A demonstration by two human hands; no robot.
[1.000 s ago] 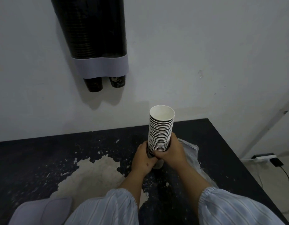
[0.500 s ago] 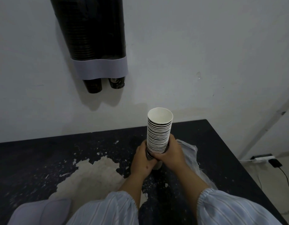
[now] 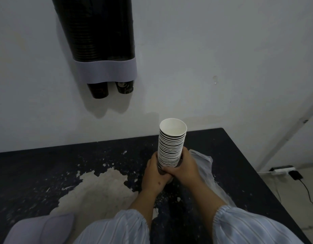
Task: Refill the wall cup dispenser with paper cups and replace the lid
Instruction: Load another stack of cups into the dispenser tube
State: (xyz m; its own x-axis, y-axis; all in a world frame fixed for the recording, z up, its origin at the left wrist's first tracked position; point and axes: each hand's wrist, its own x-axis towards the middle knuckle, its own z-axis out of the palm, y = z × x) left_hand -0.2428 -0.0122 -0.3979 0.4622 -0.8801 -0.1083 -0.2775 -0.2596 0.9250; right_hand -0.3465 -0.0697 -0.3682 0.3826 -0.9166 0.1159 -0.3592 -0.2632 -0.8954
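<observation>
A tall stack of paper cups [image 3: 171,143], white inside with dark outsides, stands upright above the black table. My left hand [image 3: 153,170] and my right hand [image 3: 184,169] both grip its lower end. On the wall up left hangs the dark twin-tube cup dispenser [image 3: 96,32] with a pale band [image 3: 106,71]. One dark cup [image 3: 98,90] pokes out of the left tube's bottom and another cup [image 3: 124,87] out of the right tube's. The dispenser's top is out of frame. A pale grey lid [image 3: 39,228] lies at the table's near left corner.
The black table [image 3: 37,169] has a large worn pale patch [image 3: 99,189] in the middle. A clear plastic bag [image 3: 205,164] lies under and right of my hands. On the floor at right are a power strip [image 3: 284,169] and a cable [image 3: 308,191].
The stack and both hands have sunk slightly lower in view and stay in the same grip. Nothing else has moved.
</observation>
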